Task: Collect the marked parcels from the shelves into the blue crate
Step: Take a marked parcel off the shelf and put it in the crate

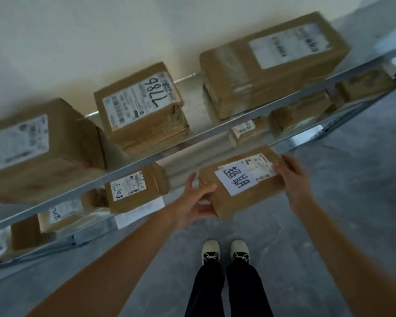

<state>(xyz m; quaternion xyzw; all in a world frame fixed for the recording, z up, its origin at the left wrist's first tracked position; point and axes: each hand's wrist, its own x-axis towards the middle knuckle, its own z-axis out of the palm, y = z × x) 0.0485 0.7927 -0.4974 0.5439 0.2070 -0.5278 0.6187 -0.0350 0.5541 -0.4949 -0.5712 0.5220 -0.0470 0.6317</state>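
A brown cardboard parcel [242, 197] with a white sheet bearing large handwritten characters is held in front of the metal shelf rack [146, 160], out past its front edge. My left hand [194, 202] grips its left end, thumb on top and fingers under. My right hand [293, 177] holds its right end with the fingers curled over the far corner. No blue crate is in view.
The upper shelf carries three big boxes, one [140, 106] marked 7786 in black. Lower levels hold several smaller labelled parcels, such as the parcel [135, 188] just left of my left hand. My feet [225, 251] stand on grey concrete floor close to the rack.
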